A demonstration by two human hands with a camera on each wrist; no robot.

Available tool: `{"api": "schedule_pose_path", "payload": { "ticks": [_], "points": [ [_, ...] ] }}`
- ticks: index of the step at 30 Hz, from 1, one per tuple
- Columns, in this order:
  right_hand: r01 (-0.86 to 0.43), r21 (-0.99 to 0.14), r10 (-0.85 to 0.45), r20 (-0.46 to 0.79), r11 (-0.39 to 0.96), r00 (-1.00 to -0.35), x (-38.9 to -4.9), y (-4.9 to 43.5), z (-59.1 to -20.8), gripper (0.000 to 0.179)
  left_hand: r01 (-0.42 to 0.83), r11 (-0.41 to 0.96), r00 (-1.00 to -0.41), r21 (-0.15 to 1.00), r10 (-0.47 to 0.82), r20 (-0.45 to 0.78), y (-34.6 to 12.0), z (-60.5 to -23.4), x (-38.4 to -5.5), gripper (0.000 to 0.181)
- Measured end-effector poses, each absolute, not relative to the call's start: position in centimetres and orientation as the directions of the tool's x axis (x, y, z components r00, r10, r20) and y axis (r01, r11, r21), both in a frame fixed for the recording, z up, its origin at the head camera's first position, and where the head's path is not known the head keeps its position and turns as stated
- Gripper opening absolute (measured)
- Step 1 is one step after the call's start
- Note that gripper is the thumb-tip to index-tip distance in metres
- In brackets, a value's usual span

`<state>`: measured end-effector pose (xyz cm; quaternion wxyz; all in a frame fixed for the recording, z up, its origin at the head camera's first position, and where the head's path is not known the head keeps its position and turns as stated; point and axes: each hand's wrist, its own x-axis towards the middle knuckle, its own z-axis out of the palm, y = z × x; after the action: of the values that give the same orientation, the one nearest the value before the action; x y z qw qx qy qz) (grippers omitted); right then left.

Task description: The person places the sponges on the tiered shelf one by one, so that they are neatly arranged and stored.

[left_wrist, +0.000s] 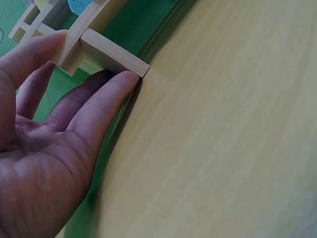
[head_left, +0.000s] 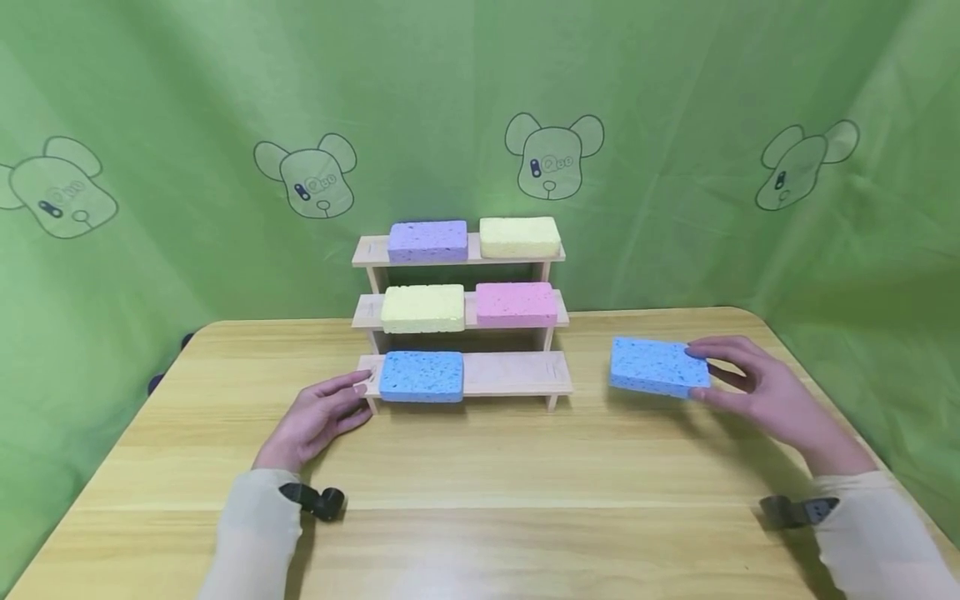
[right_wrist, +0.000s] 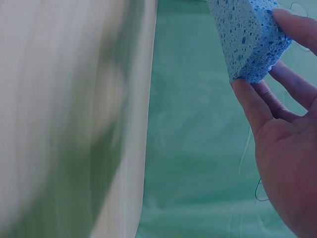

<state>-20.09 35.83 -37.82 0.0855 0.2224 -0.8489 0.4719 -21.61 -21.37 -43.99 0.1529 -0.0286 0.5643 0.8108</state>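
My right hand [head_left: 757, 392] pinches a blue sponge [head_left: 652, 365] by its right end, holding it above the table to the right of a three-step wooden shelf [head_left: 517, 373]. In the right wrist view, the fingertips press on the pitted sponge [right_wrist: 242, 37] near its end. My left hand [head_left: 322, 417] grips the left end of the shelf's lowest step. The left wrist view has its fingers against the board end and the leg [left_wrist: 114, 52]. Another blue sponge [head_left: 422, 377] lies on the left half of that step, beside the left fingertips.
On the middle step sit a yellow sponge [head_left: 423, 308] and a pink sponge [head_left: 516, 304]. The top step carries a purple sponge [head_left: 427, 241] and a pale yellow sponge [head_left: 519, 237]. Green curtain [head_left: 427, 75] hangs behind and beside the wooden table [head_left: 480, 483].
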Motion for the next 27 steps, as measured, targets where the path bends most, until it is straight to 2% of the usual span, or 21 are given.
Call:
{"api": "schedule_pose_path", "payload": {
  "ticks": [27],
  "points": [
    [-0.478,-0.783,-0.389,0.328,0.398,-0.861,-20.6,30.4,-38.2,0.053,-0.286,-0.299,-0.951,0.911,0.208,-0.23,-21.3,-43.9,-21.5,0.045]
  ]
}}
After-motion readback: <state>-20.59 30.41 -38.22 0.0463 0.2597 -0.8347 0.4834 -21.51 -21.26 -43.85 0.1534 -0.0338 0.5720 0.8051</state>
